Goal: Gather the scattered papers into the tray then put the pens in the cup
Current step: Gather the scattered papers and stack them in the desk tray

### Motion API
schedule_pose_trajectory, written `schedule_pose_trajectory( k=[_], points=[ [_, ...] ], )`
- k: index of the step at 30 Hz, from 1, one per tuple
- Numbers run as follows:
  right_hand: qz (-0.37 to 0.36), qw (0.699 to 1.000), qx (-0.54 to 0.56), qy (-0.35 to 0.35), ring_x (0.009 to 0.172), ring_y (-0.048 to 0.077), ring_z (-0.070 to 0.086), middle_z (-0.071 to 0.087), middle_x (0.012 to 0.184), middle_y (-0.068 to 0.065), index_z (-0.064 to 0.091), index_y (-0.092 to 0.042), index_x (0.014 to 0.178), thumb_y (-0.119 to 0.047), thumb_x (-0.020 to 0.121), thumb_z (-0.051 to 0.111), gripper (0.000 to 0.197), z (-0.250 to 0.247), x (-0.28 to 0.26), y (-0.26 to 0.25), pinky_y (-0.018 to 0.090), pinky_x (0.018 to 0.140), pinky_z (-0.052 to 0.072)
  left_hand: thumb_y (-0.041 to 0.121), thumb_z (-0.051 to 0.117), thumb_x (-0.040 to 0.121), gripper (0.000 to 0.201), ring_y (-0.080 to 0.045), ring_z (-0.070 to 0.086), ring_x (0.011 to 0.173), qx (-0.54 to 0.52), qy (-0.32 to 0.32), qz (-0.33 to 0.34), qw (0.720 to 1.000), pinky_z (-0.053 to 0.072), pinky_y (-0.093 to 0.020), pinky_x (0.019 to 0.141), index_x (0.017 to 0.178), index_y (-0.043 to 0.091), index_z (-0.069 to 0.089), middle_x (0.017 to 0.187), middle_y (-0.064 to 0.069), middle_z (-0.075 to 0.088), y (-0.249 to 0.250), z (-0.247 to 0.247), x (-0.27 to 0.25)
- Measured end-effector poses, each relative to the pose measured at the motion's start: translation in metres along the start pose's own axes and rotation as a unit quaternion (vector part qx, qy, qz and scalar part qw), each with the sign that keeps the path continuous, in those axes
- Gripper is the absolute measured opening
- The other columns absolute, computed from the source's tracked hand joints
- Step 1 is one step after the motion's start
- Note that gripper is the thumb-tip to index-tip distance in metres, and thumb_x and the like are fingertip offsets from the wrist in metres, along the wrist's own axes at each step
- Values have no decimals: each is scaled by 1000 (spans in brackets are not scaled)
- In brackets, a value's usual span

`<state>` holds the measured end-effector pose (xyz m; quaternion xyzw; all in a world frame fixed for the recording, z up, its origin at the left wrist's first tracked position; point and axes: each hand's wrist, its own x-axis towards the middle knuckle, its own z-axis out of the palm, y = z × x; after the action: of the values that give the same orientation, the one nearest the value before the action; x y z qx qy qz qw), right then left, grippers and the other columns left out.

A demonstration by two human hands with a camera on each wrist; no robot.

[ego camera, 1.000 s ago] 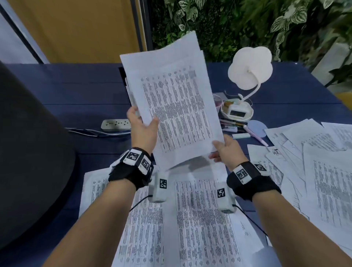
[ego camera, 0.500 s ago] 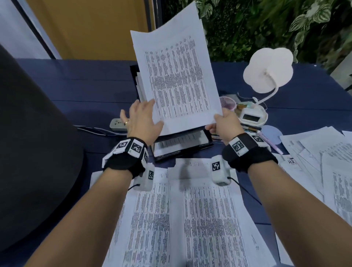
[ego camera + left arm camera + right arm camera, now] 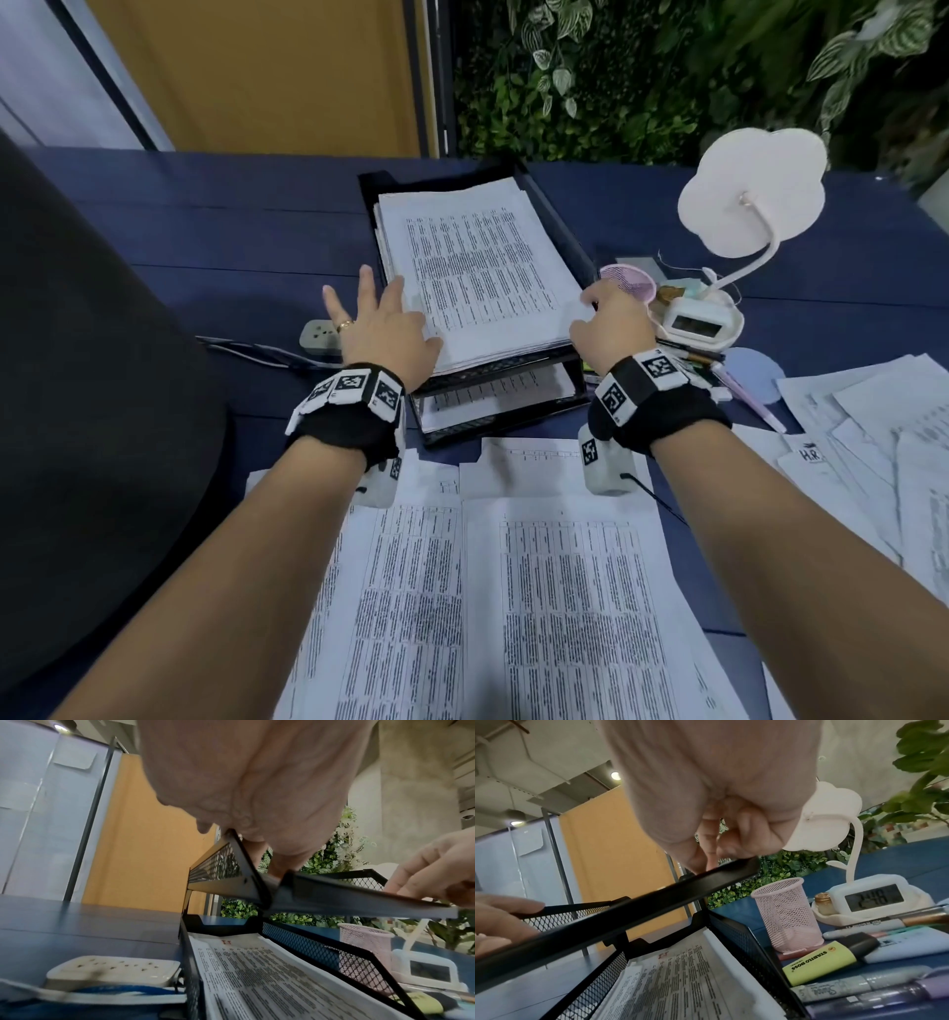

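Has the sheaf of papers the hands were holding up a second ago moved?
Yes. The papers have gone down and away, from upright above the table into the top tier of the black tray, lying flat. Left hand and right hand rest at the stack's near corners.

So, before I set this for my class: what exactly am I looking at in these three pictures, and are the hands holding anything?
A person is tidying a desk, wearing three cameras: one on the head looking down, one on each wrist looking along the fingers. The left hand lies flat on the stack of papers in the top shelf of the black tray. The right hand is at the stack's right edge with curled fingers; whether it grips is unclear. More papers lie in front. The pens lie beside the empty pink cup, near a white lamp.
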<state>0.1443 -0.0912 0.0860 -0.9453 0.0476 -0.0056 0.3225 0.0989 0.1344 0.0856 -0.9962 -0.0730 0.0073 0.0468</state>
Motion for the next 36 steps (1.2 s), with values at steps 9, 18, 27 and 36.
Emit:
schedule_pose_trajectory(
  k=[9, 18, 27, 36],
  points=[
    [-25, 997, 59, 50, 89, 29, 62, 65, 92, 13, 64, -14, 106, -12, 86, 50, 25, 3, -37, 27, 26, 71, 42, 30, 43, 98, 53, -21, 1, 147, -270, 75, 9, 960, 3, -50, 117, 146, 19, 27, 160, -2, 4, 9, 28, -41],
    [61, 997, 37, -28, 107, 32, 58, 62, 115, 15, 61, -12, 118, -13, 90, 51, 29, 15, -105, 109, 34, 88, 47, 16, 45, 96, 64, -19, 0, 147, -336, 81, 35, 938, 9, -44, 119, 151, 16, 12, 160, 0, -7, 31, 76, -114],
    [138, 978, -68, -142, 118, 29, 53, 56, 131, 11, 53, -12, 130, -19, 93, 49, 38, 20, -155, 164, 29, 91, 43, 22, 48, 95, 61, -28, 21, 142, -264, -141, 25, 954, 24, -40, 114, 149, 13, 21, 156, -11, 17, 55, 110, -146],
    [131, 976, -28, -170, 123, 25, 51, 54, 135, 9, 47, -11, 136, -17, 87, 63, 52, 17, -172, 170, 30, 97, 42, 24, 67, 84, 78, -33, 42, 127, -367, -177, -94, 908, 38, -39, 104, 147, 10, 24, 137, -18, 44, 80, 118, -155]
  ],
)
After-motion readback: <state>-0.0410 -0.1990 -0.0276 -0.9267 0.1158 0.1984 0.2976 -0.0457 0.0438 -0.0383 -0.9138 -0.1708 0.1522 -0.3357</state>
